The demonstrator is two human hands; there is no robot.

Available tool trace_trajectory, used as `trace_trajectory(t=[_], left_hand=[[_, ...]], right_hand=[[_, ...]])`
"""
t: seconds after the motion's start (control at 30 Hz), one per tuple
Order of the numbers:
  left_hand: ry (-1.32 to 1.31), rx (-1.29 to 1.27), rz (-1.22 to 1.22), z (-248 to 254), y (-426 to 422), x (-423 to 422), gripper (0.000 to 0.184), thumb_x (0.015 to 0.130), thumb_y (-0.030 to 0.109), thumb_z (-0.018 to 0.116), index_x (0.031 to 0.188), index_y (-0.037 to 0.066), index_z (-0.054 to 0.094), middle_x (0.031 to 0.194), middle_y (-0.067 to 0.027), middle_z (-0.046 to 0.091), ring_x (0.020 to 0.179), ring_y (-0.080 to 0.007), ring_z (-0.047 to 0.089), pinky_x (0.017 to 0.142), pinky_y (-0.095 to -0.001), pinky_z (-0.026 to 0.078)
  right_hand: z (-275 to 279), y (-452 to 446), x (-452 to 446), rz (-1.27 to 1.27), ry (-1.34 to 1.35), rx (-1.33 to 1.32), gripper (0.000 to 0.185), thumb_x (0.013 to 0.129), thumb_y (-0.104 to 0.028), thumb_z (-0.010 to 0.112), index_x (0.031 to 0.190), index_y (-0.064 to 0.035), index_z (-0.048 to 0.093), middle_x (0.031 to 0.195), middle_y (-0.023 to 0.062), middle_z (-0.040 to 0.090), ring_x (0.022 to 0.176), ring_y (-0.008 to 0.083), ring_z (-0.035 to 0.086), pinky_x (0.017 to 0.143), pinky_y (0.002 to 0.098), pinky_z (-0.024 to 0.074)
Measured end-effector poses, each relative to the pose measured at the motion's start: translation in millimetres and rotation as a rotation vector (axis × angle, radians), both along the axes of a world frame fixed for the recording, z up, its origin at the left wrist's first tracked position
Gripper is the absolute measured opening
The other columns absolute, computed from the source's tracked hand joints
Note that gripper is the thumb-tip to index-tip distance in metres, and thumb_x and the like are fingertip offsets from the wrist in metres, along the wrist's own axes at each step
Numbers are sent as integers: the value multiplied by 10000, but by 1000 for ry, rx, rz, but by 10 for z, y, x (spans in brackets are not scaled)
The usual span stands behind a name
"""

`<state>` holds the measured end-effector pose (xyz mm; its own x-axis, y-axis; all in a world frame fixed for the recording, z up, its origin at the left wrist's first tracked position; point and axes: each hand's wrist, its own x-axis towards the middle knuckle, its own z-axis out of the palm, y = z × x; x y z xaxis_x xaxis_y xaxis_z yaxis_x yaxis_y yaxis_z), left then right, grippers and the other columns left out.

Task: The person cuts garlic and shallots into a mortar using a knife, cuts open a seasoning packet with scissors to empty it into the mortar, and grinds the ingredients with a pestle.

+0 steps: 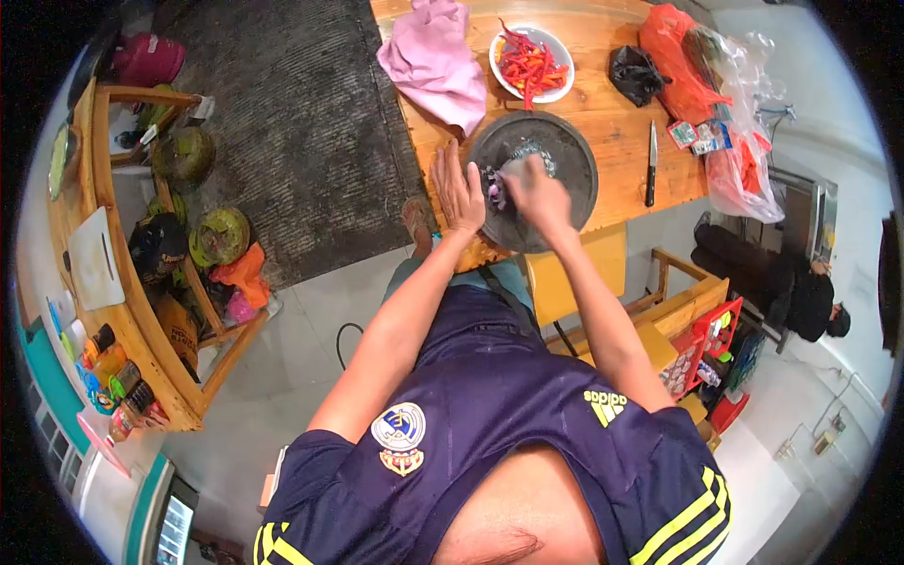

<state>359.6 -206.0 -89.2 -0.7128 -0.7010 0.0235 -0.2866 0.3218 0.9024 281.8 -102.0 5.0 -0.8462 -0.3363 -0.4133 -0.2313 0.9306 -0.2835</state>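
Observation:
A round dark stone mortar (579,174) rests on the wooden table near its front edge. Purple pieces, perhaps shallot (496,191), lie on its left part, and pale crushed bits (534,151) show near its middle. My left hand (459,191) is at the mortar's left rim with its fingers stretched out, holding nothing. Over the mortar, my right hand (539,196) is closed, right of the purple pieces; what it grips is hidden and blurred. Behind the mortar stands a white bowl (567,83) of red chillies (532,68).
A pink cloth (435,58) lies at the table's back left. To the right are a knife (652,162), a black bag (636,75), an orange bag (670,56), small packets (697,137) and clear plastic bags (744,174). A yellow chair (584,273) stands under the front edge.

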Motion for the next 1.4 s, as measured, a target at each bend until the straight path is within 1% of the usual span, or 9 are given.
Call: trace_trajectory(t=[0.17, 0.3, 0.4, 0.57, 0.8, 0.97, 1.1, 1.33, 1.4], left_hand=[[10, -5, -6, 8, -5, -7, 557, 966, 332, 388, 1411, 0, 343, 1404, -237, 393, 1344, -404, 293, 1110, -520, 159], [-18, -9, 13, -12, 3, 1, 561, 966, 328, 390, 1422, 6, 329, 1405, -234, 394, 1334, -405, 303, 1105, -524, 165], [7, -77, 27, -49, 11, -15, 555, 968, 319, 386, 1426, 12, 327, 1409, -227, 392, 1334, -404, 304, 1106, -524, 167], [-1, -108, 5, 16, -11, -3, 531, 973, 296, 385, 1432, 37, 330, 1431, -182, 389, 1355, -394, 282, 1120, -511, 163], [-11, -89, 16, -13, 0, -7, 556, 976, 320, 381, 1446, 36, 296, 1456, -183, 354, 1370, -381, 265, 1126, -513, 145], [-6, 32, 107, -107, 31, 11, 571, 976, 357, 358, 1439, 28, 299, 1465, -187, 335, 1385, -364, 241, 1134, -507, 115], [-55, 31, 100, -92, 53, -8, 571, 977, 366, 344, 1432, 23, 308, 1459, -187, 339, 1390, -354, 231, 1137, -503, 99], [-63, -1, 121, -130, 30, -30, 562, 978, 353, 355, 1432, 24, 314, 1450, -186, 353, 1393, -349, 229, 1139, -504, 96], [-88, -5, 113, -125, 63, 54, 565, 978, 353, 360, 1435, 24, 313, 1450, -186, 354, 1394, -346, 229, 1139, -505, 98]], right_hand=[[-285, 219, -129, 56, 40, -183, 469, 849, -429, 622, 1116, -71, 479, 875, 257, 655, 862, 450, 623, 732, 496, 479], [271, 146, -154, -14, 12, -205, 475, 860, -454, 599, 1116, -73, 475, 879, 253, 659, 856, 450, 626, 731, 503, 473], [273, 260, -109, -56, 0, -113, 482, 846, -465, 612, 1116, -89, 477, 933, 258, 661, 880, 465, 621, 753, 527, 473], [-104, 680, 36, -143, -16, -112, 468, 863, -440, 593, 1130, -79, 457, 929, 292, 646, 888, 475, 615, 762, 537, 467], [-254, 378, 81, -172, 55, -329, 454, 880, -449, 582, 1109, -74, 468, 907, 306, 638, 880, 497, 604, 739, 528, 471], [226, 280, -51, -93, 89, -237, 432, 882, -434, 582, 1143, -105, 479, 875, 272, 658, 840, 472, 626, 726, 516, 486], [-205, 212, 58, -28, 112, 0, 442, 873, -408, 591, 1161, -92, 479, 866, 266, 657, 824, 453, 632, 710, 532, 487], [178, 155, -119, 23, 98, -181, 424, 872, -394, 594, 1135, -79, 490, 837, 261, 656, 799, 451, 633, 697, 527, 488], [-32, 157, -44, 32, 125, -133, 417, 875, -395, 592, 1132, -84, 488, 830, 268, 654, 797, 451, 634, 692, 524, 489]])
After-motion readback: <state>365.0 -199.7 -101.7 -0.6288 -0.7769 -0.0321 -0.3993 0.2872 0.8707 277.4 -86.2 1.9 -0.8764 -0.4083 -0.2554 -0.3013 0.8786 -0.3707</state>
